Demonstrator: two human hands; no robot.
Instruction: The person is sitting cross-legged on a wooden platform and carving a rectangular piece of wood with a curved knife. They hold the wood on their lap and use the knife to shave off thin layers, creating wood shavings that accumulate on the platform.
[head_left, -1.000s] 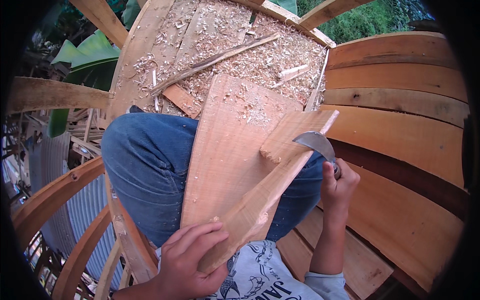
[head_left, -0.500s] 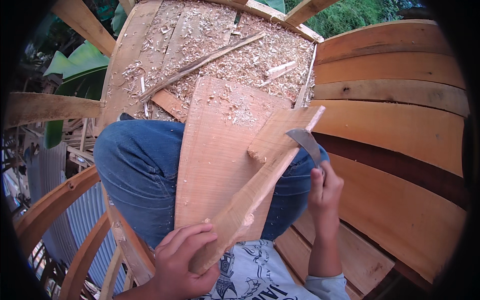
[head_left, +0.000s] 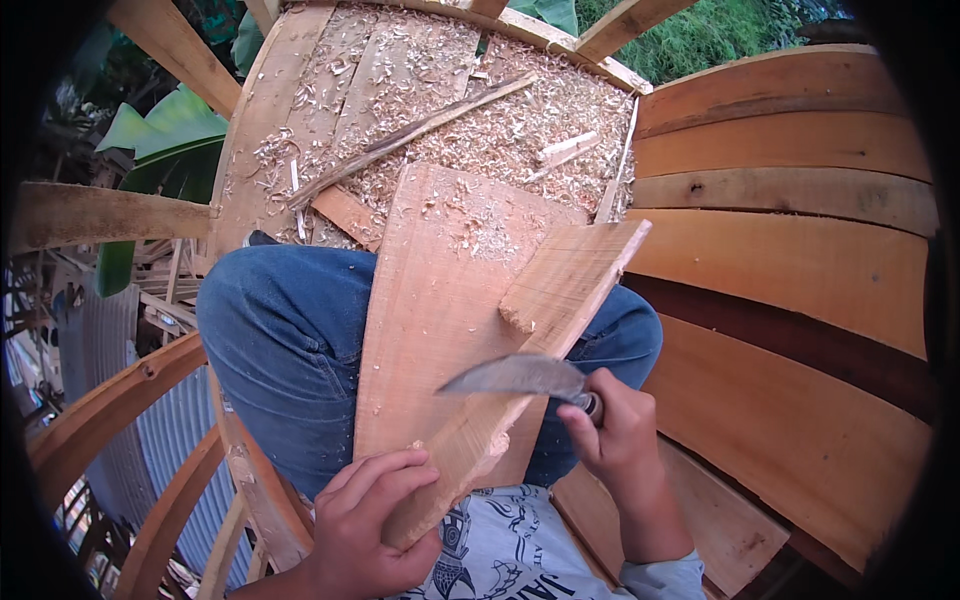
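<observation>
My left hand (head_left: 372, 520) grips the near, narrow end of a carved wooden piece (head_left: 575, 278), which widens into a blade-like part at its far right end. In my right hand (head_left: 625, 425) is a knife (head_left: 525, 376) with a broad curved blade and a dark handle. The blade lies across the narrow middle of the wooden piece, pointing left; whether it touches the wood I cannot tell. Beneath, a wide pale board (head_left: 440, 300) rests between my legs and supports the piece. The long edge facing me looks freshly cut and rough near my left hand.
Wood shavings (head_left: 400, 80) cover the plank floor ahead, with a long stick (head_left: 420, 132) and short offcuts (head_left: 568, 150) among them. A plank wall (head_left: 790, 260) rises on the right. Curved wooden rails (head_left: 120, 390) stand on the left. My jeans-clad knees (head_left: 280, 340) flank the board.
The knife has come from the far end of the wooden piece back toward me, its blade swinging round to point left. My left hand keeps its hold.
</observation>
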